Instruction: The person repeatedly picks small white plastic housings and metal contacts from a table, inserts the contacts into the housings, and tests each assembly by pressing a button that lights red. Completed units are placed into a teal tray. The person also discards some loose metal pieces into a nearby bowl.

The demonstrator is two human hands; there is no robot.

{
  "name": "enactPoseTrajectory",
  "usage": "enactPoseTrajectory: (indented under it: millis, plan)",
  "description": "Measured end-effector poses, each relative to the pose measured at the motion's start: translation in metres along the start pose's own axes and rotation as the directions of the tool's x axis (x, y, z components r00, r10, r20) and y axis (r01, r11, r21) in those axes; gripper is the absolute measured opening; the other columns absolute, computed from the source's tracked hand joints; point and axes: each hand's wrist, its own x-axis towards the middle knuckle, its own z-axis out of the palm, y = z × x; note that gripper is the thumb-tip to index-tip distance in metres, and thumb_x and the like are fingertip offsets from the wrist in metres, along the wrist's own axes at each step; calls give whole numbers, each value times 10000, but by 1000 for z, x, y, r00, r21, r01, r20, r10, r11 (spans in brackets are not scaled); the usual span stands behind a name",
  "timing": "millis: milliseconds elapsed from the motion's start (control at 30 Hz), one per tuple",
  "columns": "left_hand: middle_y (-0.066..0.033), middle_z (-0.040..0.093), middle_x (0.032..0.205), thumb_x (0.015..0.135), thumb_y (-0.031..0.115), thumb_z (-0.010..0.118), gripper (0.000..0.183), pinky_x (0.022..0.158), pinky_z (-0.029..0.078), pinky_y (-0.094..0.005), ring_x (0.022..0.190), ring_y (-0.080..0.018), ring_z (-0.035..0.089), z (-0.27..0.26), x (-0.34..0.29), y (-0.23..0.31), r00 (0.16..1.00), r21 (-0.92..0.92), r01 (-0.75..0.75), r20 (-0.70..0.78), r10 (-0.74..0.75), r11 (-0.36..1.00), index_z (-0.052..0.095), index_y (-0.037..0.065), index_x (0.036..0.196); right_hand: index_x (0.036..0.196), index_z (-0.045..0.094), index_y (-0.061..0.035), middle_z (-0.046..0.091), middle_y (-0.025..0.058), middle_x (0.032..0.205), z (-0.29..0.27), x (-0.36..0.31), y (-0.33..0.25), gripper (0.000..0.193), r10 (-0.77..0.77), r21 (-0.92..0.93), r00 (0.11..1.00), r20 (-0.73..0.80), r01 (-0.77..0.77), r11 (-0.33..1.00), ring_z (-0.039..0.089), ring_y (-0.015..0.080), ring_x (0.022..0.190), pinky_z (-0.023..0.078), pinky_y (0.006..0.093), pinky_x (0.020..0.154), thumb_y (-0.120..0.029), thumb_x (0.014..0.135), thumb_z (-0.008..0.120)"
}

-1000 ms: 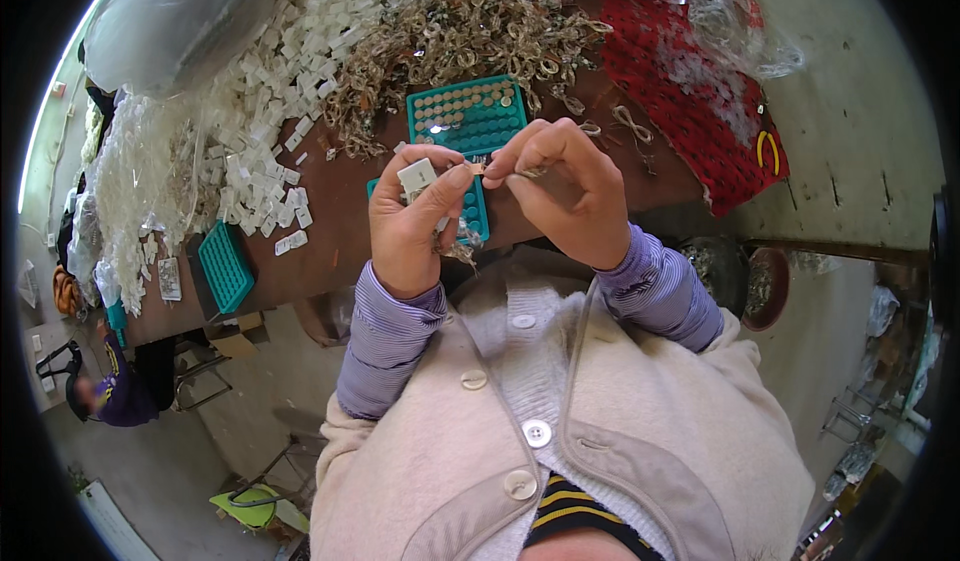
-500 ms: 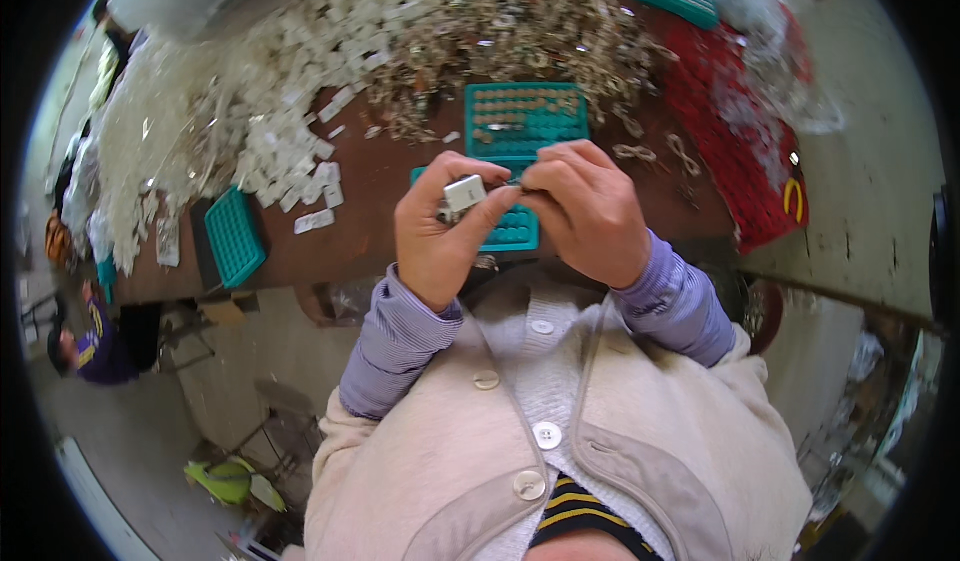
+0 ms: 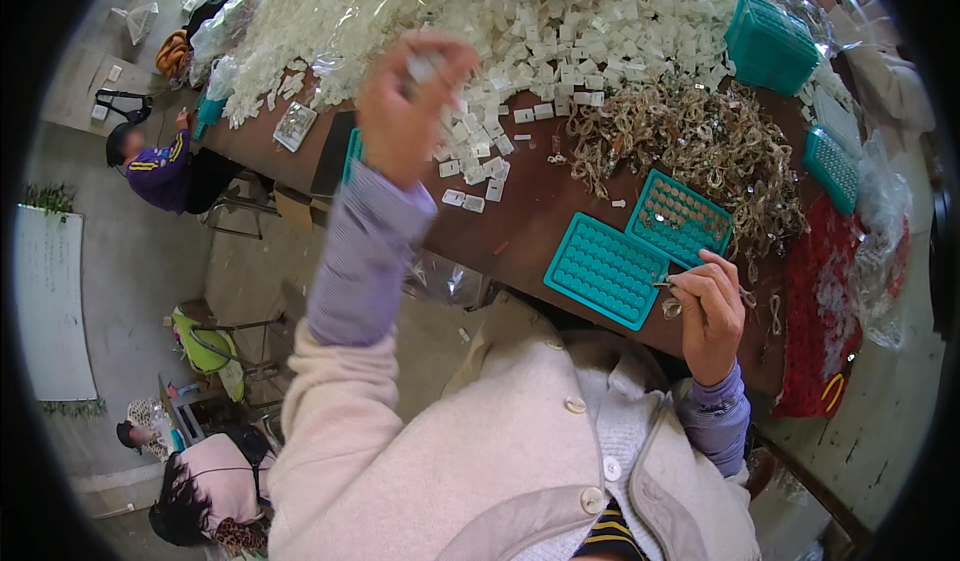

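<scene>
My left hand is raised over the left part of the pile, blurred by motion. Its fingers are curled around a small white plastic case, whose details are smeared. Low at the right, my right hand pinches a small thin piece by the near corner of a teal tray with bare pockets. A pale coiled cord shows under those fingertips; whether it joins the piece I cannot tell. Behind lies a second teal tray, with round tan parts in many pockets.
White plastic cases are heaped along the back. A mound of coiled cords lies right of them. Stacked teal trays stand at the back right. Red cloth with a yellow-handled tool covers the right end. Another person sits far left.
My hands, together over the trays before, are now far apart. The left has swung up and left with the white case; the right has dropped beside the near tray. The view has turned left.
</scene>
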Motion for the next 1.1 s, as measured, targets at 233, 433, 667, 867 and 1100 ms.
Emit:
enactPoseTrajectory:
  millis: [233, 433, 667, 867, 1100]
  plan:
    - [-152, 669, 1140, 936, 429, 836, 532, 916, 501, -421, 1061, -312, 627, -59, 141, -19, 851, 664, -471, 169, 497, 581, 693, 40, 1269, 965, 664, -16, 689, 126, 916, 4, -1, -11, 127, 22, 73, 1000, 1, -22, 997, 676, 313, 869, 510, 541, 1082, 76, 880, 683]
    - [-111, 753, 1142, 950, 312, 798, 246, 866, 572, -437, 1051, -327, 722, -29, 0, -49, 939, 682, -298, 335, 78, 668, 747, 110, 1082, 965, 656, -32, 687, 121, 936, 1, 3, -12, 122, 9, 11, 998, -55, -8, 1000, 687, 307, 918, 464, 585, 1143, 62, 894, 685]
    - [-93, 651, 1024, 896, 198, 815, 188, 829, 570, -451, 999, -340, 695, -10, -57, -89, 918, 826, -358, 396, 5, 435, 690, 138, 1022, 949, 648, -25, 681, 126, 912, 5, -2, -21, 95, -35, 83, 999, -22, 36, 996, 680, 308, 899, 461, 585, 1147, 53, 904, 680]
    - [-106, 737, 1066, 941, 231, 816, 227, 772, 592, -418, 892, -316, 753, 27, -55, -28, 966, 593, -186, 258, 34, 783, 685, 89, 1061, 961, 640, -5, 743, 162, 1023, -3, -2, -44, 60, 4, 246, 996, -84, 17, 969, 706, 328, 978, 504, 550, 1119, 52, 950, 655]
    - [-53, 637, 1036, 938, 28, 790, 336, 735, 567, -283, 891, -111, 650, 114, -120, 24, 792, -118, -229, 555, 255, 966, 736, 73, 1266, 1002, 623, 9, 776, 183, 1142, -9, 11, -61, 83, -16, 179, 987, -160, 45, 983, 719, 376, 1124, 518, 505, 1105, 85, 969, 622]
